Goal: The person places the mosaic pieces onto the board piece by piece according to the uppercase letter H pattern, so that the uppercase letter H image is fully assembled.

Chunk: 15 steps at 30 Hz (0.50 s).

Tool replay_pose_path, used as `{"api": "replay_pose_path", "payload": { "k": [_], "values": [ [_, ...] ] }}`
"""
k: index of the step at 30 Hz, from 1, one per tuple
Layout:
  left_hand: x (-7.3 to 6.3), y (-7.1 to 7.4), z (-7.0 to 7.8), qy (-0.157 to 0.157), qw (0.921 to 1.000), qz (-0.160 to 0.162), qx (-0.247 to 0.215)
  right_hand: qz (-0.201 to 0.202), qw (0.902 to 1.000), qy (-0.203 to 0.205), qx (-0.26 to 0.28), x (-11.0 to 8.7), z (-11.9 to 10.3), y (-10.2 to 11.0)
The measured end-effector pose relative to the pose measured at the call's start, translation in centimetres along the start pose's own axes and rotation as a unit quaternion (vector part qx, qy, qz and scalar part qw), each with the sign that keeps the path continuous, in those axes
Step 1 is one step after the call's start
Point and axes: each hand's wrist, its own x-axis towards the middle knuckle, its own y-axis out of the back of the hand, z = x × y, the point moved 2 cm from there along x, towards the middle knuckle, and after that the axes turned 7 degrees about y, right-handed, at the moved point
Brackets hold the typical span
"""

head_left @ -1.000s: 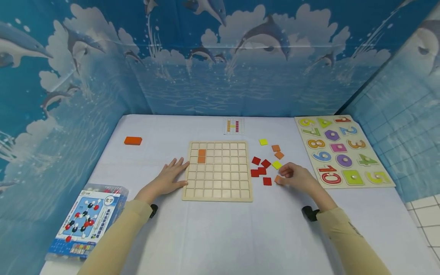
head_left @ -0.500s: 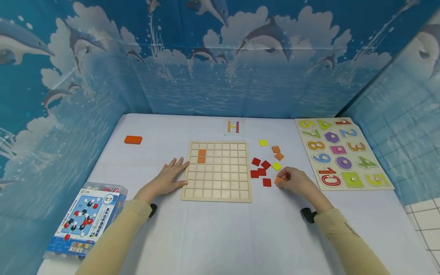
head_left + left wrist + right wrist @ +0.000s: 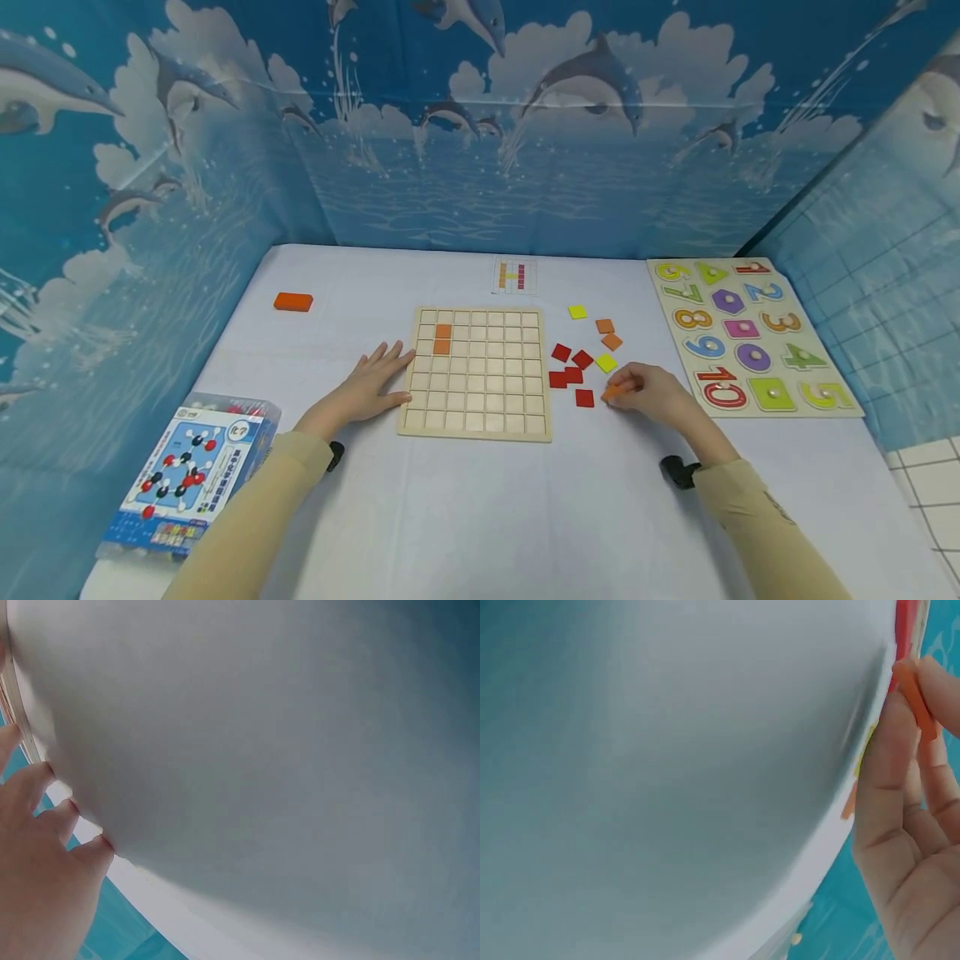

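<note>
My right hand (image 3: 651, 395) pinches an orange square tile (image 3: 916, 699) between thumb and fingers, just right of the loose tiles. Fingers spread, my left hand (image 3: 366, 388) lies flat with its fingertips and thumb at the left edge of the wooden grid board (image 3: 484, 437). Two orange tiles (image 3: 442, 339) sit one below the other in cells near the board's upper left. Right of the board lie several red tiles (image 3: 584, 398), two yellow tiles (image 3: 606, 362) and two loose orange tiles (image 3: 612, 342).
A small pattern card (image 3: 514, 276) lies behind the board. An orange block (image 3: 293, 302) is at the back left. A boxed molecule model kit (image 3: 187, 475) stands at the front left, and a number puzzle board (image 3: 750, 337) lies at the right.
The orange tile at my right fingertips has gone from lying on the table to being pinched and tilted up. My left hand has stayed at the board's edge.
</note>
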Motion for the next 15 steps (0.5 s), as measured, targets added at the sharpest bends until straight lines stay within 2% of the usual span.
{"api": "replay_pose_path", "payload": {
  "k": [8,15],
  "values": [
    [-0.1,0.1,0.1,0.000,1.0000,-0.002,0.001,0.040,0.9978,0.020,0.048,2.1,-3.2,-1.1],
    [0.0,0.0,0.1,0.005,1.0000,-0.001,0.003,0.031,0.9931,0.054,0.099,4.8,-7.7,-3.5]
  ]
}}
